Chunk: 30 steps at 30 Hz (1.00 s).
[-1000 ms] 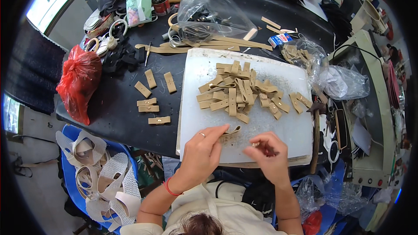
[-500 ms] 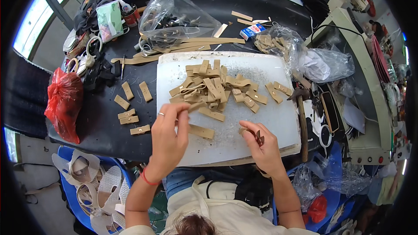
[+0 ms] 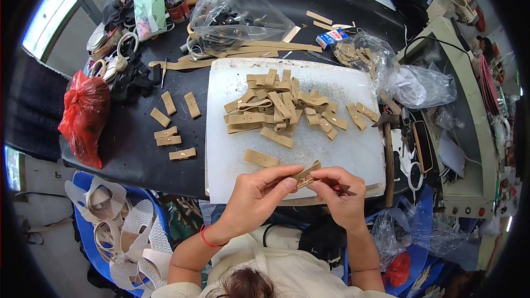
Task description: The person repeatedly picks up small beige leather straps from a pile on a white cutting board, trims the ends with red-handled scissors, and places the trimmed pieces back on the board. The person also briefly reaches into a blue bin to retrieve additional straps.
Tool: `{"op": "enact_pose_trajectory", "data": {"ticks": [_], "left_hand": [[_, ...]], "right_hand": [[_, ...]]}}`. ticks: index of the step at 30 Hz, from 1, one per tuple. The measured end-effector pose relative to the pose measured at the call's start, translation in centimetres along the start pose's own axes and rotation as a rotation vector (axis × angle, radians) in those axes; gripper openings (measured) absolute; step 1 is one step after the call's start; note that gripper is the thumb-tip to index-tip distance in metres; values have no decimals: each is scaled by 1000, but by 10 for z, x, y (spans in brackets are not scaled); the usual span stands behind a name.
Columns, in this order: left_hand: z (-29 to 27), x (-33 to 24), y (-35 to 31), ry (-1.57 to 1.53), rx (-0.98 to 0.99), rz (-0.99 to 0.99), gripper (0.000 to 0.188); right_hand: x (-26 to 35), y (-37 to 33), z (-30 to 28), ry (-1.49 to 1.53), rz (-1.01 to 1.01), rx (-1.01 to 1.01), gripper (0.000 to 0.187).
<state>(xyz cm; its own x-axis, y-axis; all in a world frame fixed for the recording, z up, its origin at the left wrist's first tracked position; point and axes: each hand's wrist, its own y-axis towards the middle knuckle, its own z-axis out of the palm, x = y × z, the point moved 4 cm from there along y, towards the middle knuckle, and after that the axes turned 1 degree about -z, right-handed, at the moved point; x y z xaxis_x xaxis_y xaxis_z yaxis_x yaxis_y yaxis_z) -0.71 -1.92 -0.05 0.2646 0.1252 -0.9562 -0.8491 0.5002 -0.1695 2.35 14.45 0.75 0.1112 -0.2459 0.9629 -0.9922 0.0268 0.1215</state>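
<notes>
Over the near edge of the white board, my hands meet at one folded tan strap. My left hand pinches it between thumb and fingertips. My right hand grips its other side, with a small coppery piece at the fingertips. Dark reddish bits, too small to name, stick out from the right hand's curled fingers. Just beyond my left hand lies a flat tan strap piece. Farther back is a heap of punched, folded tan straps.
Several finished-looking strap loops lie left on the black table. A red plastic bag is at the far left. Clear bags stand behind the board. A hammer lies along its right edge. A blue bin holds pale shoe parts.
My left hand has brought a strap from the heap toward me, down to my right hand. Both hands now hold it together. The whole view has shifted slightly.
</notes>
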Motion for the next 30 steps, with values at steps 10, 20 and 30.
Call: {"op": "enact_pose_trajectory", "data": {"ticks": [10, 20, 30], "left_hand": [[3, -7, 1, 69, 94, 89, 28], [6, 19, -1, -225, -25, -108, 30], [13, 15, -3, -143, 28, -146, 21]], "right_hand": [[-9, -5, -2, 172, 113, -19, 15], [-9, -1, 8, 479, 356, 0, 26], [-16, -7, 10, 688, 255, 211, 16]]}}
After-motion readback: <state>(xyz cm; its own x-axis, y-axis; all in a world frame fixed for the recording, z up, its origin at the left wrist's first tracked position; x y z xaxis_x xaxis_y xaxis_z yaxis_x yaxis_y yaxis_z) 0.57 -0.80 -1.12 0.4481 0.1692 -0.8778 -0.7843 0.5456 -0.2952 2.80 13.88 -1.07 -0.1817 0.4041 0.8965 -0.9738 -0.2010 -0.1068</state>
